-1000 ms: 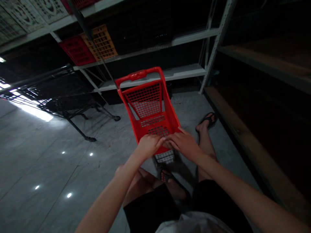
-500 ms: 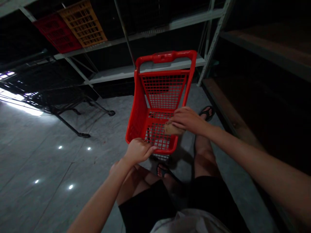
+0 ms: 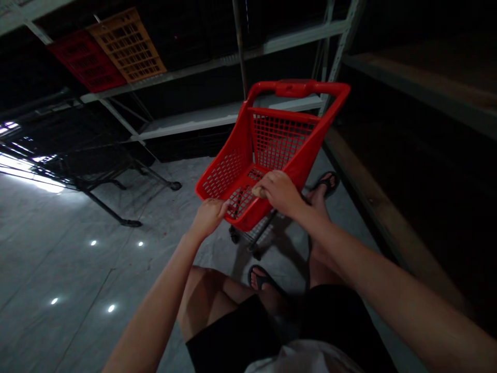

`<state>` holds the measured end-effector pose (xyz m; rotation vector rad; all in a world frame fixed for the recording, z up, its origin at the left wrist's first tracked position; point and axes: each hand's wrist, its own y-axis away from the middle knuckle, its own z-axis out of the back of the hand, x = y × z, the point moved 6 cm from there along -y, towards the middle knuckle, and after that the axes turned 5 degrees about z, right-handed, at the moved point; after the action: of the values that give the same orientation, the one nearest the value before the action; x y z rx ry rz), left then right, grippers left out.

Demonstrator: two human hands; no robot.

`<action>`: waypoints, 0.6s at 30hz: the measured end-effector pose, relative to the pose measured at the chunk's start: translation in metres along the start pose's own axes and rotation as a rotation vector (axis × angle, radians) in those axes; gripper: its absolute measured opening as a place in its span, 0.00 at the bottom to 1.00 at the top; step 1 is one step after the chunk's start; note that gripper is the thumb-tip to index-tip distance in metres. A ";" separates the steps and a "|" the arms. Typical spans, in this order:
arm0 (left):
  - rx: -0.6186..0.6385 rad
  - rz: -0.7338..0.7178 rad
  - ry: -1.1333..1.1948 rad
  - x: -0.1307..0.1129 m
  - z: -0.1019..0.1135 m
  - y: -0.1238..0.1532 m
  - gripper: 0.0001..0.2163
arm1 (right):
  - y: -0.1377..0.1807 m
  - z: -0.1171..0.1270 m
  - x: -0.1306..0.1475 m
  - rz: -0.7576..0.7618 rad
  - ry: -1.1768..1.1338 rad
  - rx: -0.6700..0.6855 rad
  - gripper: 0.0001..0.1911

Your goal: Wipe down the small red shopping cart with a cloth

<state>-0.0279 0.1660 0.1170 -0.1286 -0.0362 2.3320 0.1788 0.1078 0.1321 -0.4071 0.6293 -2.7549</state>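
A small red plastic shopping cart (image 3: 248,223) with grid walls stands turned at an angle in front of my knees. My left hand (image 3: 209,216) is closed over its near rim at the left corner. Inside the basket's right side, my right hand (image 3: 280,190) grips a crumpled tan cloth (image 3: 258,191), mostly hidden under the fingers. That hand is at the right wall near the rim. The cart's handle (image 3: 295,88) points away from me, towards the shelves.
Behind the cart runs a grey metal rack (image 3: 194,124) with a red crate (image 3: 87,59) and a yellow crate (image 3: 128,44). A dark metal frame on casters (image 3: 104,194) stands at the left. Dark shelving (image 3: 368,191) borders the right side, close to my foot in a sandal (image 3: 328,181).
The cart has turned, its handle end swinging right and its near end shifting left and away. My left hand moved with the rim. My right hand moved slightly left with the cloth.
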 end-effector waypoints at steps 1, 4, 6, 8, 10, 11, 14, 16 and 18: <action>0.027 0.015 -0.005 -0.011 0.000 -0.001 0.25 | 0.003 -0.007 0.016 0.006 -0.007 -0.035 0.16; 0.059 0.100 -0.069 -0.034 -0.001 0.001 0.23 | 0.007 -0.017 0.039 0.077 0.032 -0.098 0.20; 0.072 0.104 -0.098 -0.039 -0.002 0.004 0.22 | 0.009 -0.015 0.034 0.175 0.092 -0.053 0.23; 0.089 0.050 -0.101 -0.040 -0.004 0.006 0.21 | 0.014 -0.004 0.012 0.251 0.156 0.008 0.23; 0.076 0.008 -0.102 -0.037 -0.007 0.007 0.21 | 0.019 0.019 -0.025 0.250 0.212 0.025 0.22; 0.064 -0.005 -0.102 -0.035 -0.009 0.008 0.21 | 0.022 0.035 -0.048 0.223 0.233 0.015 0.21; 0.020 -0.017 -0.112 -0.034 -0.014 0.011 0.21 | 0.026 0.091 -0.120 0.101 0.253 -0.038 0.19; -0.003 -0.026 -0.106 -0.036 -0.016 0.013 0.20 | 0.024 0.124 -0.160 0.031 0.249 -0.064 0.19; -0.020 -0.036 -0.092 -0.038 -0.017 0.014 0.19 | 0.019 0.140 -0.182 -0.004 0.163 -0.066 0.19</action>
<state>-0.0098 0.1287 0.1018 -0.0304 -0.1062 2.3011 0.3971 0.0994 0.2070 -0.1984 0.7607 -2.7972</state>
